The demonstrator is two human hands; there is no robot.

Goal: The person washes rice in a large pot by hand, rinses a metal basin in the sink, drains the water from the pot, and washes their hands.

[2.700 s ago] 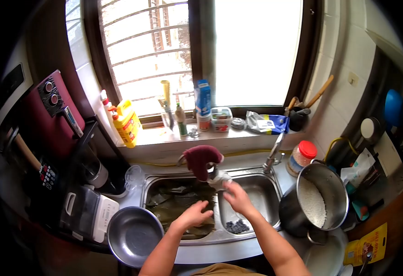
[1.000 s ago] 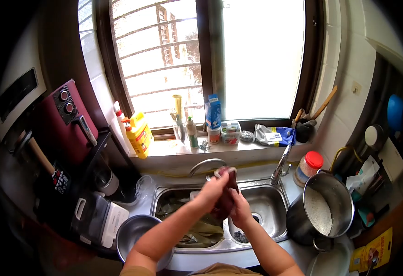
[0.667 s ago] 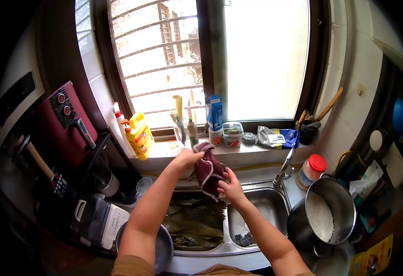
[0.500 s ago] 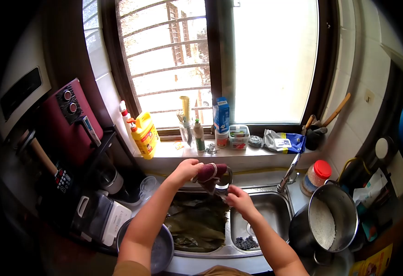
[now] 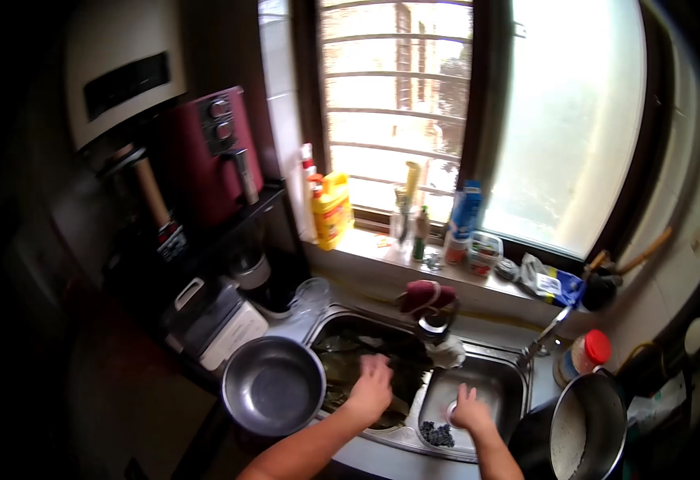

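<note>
My left hand [image 5: 372, 388] is over the left basin, fingers apart and a little blurred, with nothing in it. Below it, wide dark green leaves [image 5: 342, 364] lie in the basin, partly hidden by the hand. Above the right basin [image 5: 490, 384], my right hand [image 5: 471, 408] is open and holds nothing. Near that hand, a dark bluish-black clump [image 5: 436, 434] sits on the basin floor. Behind the sink, a maroon cloth [image 5: 428, 297] hangs over a holder, and a whitish cloth [image 5: 447, 352] lies at the divider's far end.
A grey pan [image 5: 274, 386] stands left of the sink. The faucet [image 5: 546, 334], a red-lidded jar [image 5: 582, 358] and a large pot [image 5: 582, 432] are at the right. A yellow jug [image 5: 331, 212] and several containers line the sill.
Both hands have left the maroon cloth and come down toward me over the basins. The cloth now rests on the holder. The view has turned left, bringing the grey pan fully into sight.
</note>
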